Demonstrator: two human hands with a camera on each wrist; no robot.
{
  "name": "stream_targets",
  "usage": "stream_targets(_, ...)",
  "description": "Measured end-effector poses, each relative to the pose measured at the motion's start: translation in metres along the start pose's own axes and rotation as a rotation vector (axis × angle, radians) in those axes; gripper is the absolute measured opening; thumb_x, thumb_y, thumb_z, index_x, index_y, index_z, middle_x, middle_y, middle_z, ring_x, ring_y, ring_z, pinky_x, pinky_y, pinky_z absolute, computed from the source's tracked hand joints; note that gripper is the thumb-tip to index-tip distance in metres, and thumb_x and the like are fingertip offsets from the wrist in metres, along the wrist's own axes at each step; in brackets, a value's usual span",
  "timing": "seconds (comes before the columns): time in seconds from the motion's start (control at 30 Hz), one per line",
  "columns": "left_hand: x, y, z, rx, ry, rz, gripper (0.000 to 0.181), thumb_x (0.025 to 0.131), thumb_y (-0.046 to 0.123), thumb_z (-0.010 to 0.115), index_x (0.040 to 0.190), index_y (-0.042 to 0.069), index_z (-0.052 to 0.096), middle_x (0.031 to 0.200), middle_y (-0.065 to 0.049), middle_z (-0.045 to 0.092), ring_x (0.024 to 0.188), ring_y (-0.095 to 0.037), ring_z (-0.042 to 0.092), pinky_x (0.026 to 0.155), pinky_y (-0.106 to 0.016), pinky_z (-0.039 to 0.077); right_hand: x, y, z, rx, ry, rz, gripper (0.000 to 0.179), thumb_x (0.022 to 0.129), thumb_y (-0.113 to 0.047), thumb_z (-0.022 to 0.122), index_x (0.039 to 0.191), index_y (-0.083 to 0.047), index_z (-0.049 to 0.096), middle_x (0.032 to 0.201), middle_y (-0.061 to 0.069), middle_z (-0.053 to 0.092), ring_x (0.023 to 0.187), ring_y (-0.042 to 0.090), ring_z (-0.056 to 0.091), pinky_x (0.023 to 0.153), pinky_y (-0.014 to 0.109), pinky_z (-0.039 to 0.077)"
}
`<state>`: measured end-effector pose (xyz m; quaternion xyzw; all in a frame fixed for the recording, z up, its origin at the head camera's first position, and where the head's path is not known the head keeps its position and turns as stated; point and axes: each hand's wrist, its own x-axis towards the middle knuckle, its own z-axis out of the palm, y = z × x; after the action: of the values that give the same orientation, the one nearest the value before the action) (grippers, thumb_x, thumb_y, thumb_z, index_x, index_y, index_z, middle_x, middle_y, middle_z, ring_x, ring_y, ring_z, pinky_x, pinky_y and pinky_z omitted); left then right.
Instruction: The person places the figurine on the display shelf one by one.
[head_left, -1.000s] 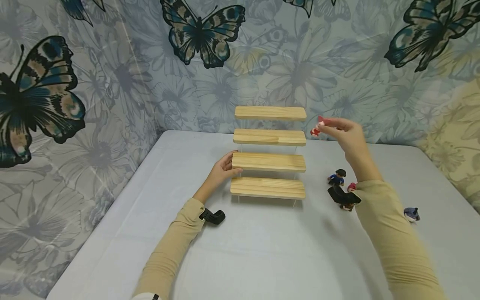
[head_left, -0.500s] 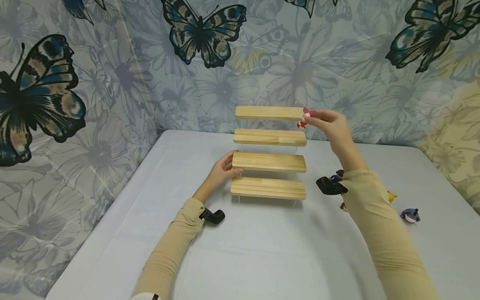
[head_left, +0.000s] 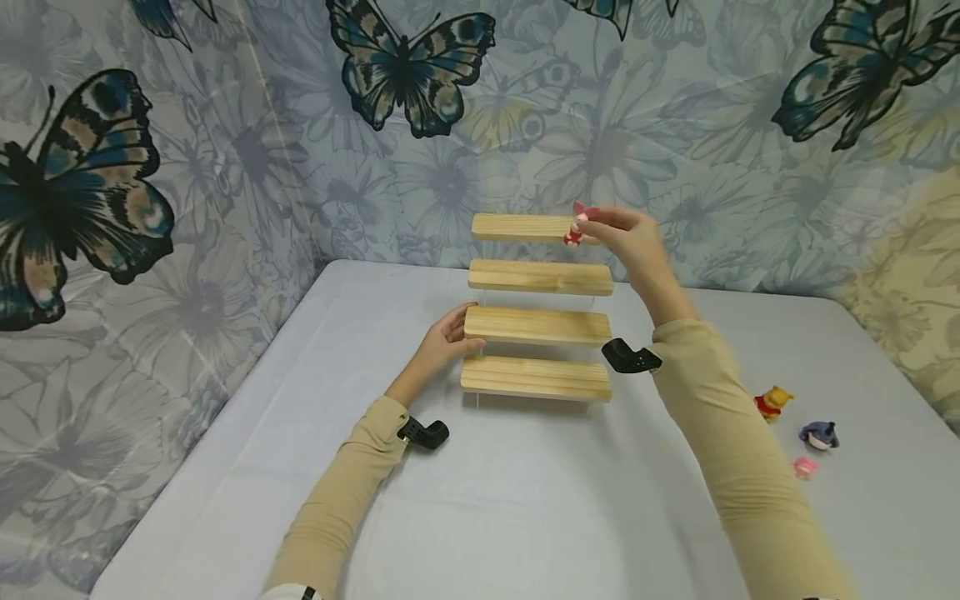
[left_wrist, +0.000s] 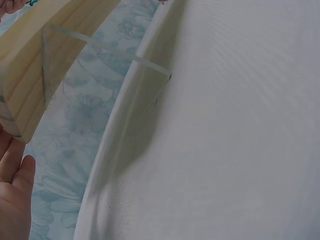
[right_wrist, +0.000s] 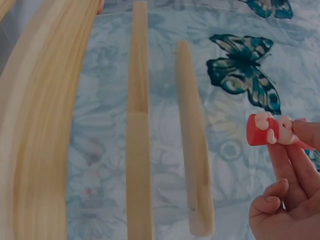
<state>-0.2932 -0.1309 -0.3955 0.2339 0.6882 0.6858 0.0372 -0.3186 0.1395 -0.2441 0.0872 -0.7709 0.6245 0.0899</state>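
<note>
A four-tier stand with pale wooden shelves point(head_left: 537, 325) on clear supports stands on the white table. At the left end of its second shelf from the bottom, my left hand point(head_left: 444, 342) grips with the thumb in front and the fingers behind. The left wrist view shows those fingers against the plank's end point(left_wrist: 20, 107). My right hand point(head_left: 630, 246) pinches a small pink pig figurine point(head_left: 573, 229) in red by its head and ears. It overlaps the right half of the top shelf in the head view. In the right wrist view the pig figurine point(right_wrist: 262, 130) appears sideways beyond the planks.
On the table at right lie a yellow bear figurine point(head_left: 774, 402) in red, a blue-grey donkey figurine point(head_left: 820, 435) and a small pink piece point(head_left: 805, 467). My right sleeve point(head_left: 727, 433) reaches across beside them. Butterfly-printed cloth point(head_left: 420, 167) hangs behind the table.
My right hand has moved left with the pig figurine, from beside the stand to the top shelf. The figurines near its forearm became covered or uncovered. My left hand has stayed put.
</note>
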Motion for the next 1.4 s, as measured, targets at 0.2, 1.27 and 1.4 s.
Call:
stream_targets(0.2, -0.003, 0.011, 0.002, 0.011, -0.007, -0.038, 0.067, 0.082, -0.006, 0.061, 0.138, -0.006, 0.023, 0.135, -0.023, 0.033, 0.120, -0.030, 0.038, 0.094, -0.030, 0.035, 0.009, -0.002, 0.007, 0.001, -0.002, 0.026, 0.029, 0.076, -0.030, 0.072, 0.098, -0.012, 0.068, 0.105, 0.003, 0.058, 0.107, 0.019, 0.043, 0.092, 0.039, 0.032)
stream_targets(1.27, -0.003, -0.002, -0.007, -0.005, -0.017, -0.004, 0.071, 0.080, -0.003, 0.064, 0.138, -0.006, 0.024, 0.135, -0.023, 0.034, 0.120, -0.029, 0.038, 0.096, -0.031, 0.033, 0.059, -0.014, 0.062, -0.131, -0.096, 0.126, 0.038, 0.079, -0.028, 0.069, 0.110, -0.008, 0.064, 0.121, 0.003, 0.051, 0.112, 0.018, 0.042, 0.096, 0.036, 0.031)
stream_targets(1.4, 0.002, -0.012, -0.010, 0.011, -0.012, 0.008, 0.071, 0.080, 0.002, 0.066, 0.139, -0.002, 0.025, 0.135, -0.018, 0.036, 0.119, -0.023, 0.040, 0.095, -0.028, 0.033, 0.065, -0.019, 0.070, -0.148, -0.100, 0.121, 0.040, 0.079, -0.028, 0.068, 0.113, -0.008, 0.062, 0.122, 0.004, 0.051, 0.114, 0.018, 0.040, 0.097, 0.036, 0.029)
